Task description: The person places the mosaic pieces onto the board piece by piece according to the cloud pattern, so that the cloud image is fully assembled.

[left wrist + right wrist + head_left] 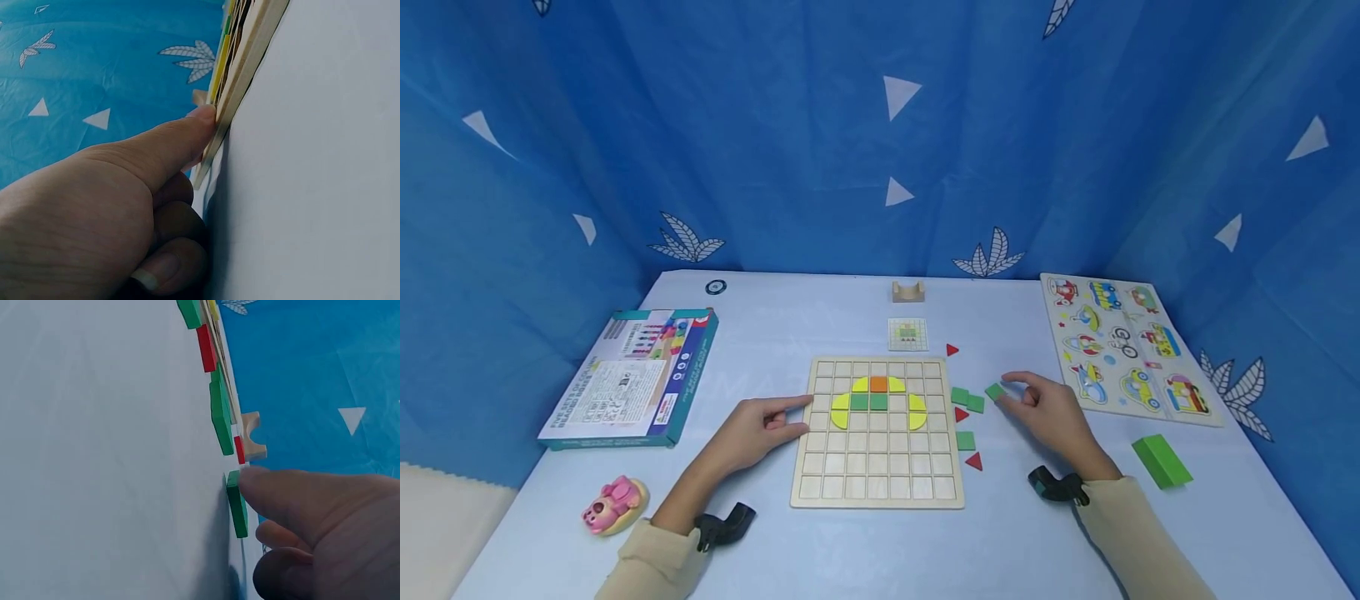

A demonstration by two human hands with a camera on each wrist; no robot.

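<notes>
A wooden grid board (842, 487) lies on the white table. Set in its cells are yellow quarter-round pieces (917, 421), an orange square (878, 384) and two green squares (868, 402). My left hand (758, 432) touches the board's left edge with extended thumb and index finger; its other fingers fold under in the left wrist view. Right of the board, my right hand (1052, 417) pinches a green square tile (237, 503) between thumb and index finger. Between that hand and the board lie loose green tiles (966, 441) and red triangles (973, 462).
Behind the board are a small pattern card (907, 334) and a notched wooden stand (908, 292). A boxed set (617, 383) and a pink bear figure (613, 506) sit left. On the right are a picture puzzle board (1105, 358) and a green block (1162, 461).
</notes>
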